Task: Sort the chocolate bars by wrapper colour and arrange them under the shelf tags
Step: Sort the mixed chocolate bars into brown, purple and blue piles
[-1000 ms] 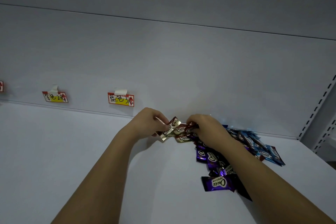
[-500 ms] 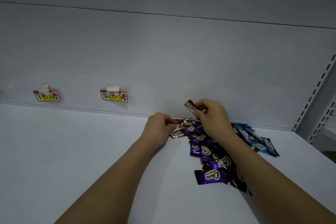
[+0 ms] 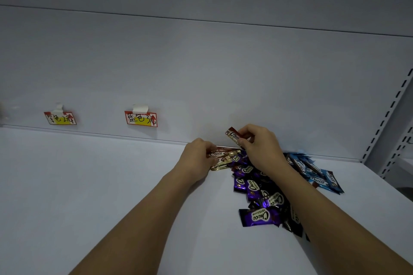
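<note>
A heap of Choco bars lies on the white shelf (image 3: pixel 89 185) at the right: purple ones (image 3: pixel 260 216) in front, blue ones (image 3: pixel 317 176) at the far right. My left hand (image 3: pixel 196 158) grips a small bunch of brown and gold bars (image 3: pixel 221 158) at the heap's left edge, against the back panel. My right hand (image 3: pixel 259 145) pinches a single brown bar (image 3: pixel 233 136), lifted above the heap. Two shelf tags (image 3: pixel 141 119) (image 3: pixel 60 118) are taped to the back panel, further left.
A perforated grey upright (image 3: pixel 388 118) bounds the shelf at the right. The white back panel rises behind the heap. Bare shelf surface stretches left under the two tags.
My right hand lifted one brown bar up off the heap half a second ago and holds it there. My left hand keeps its grip on the brown and gold bunch.
</note>
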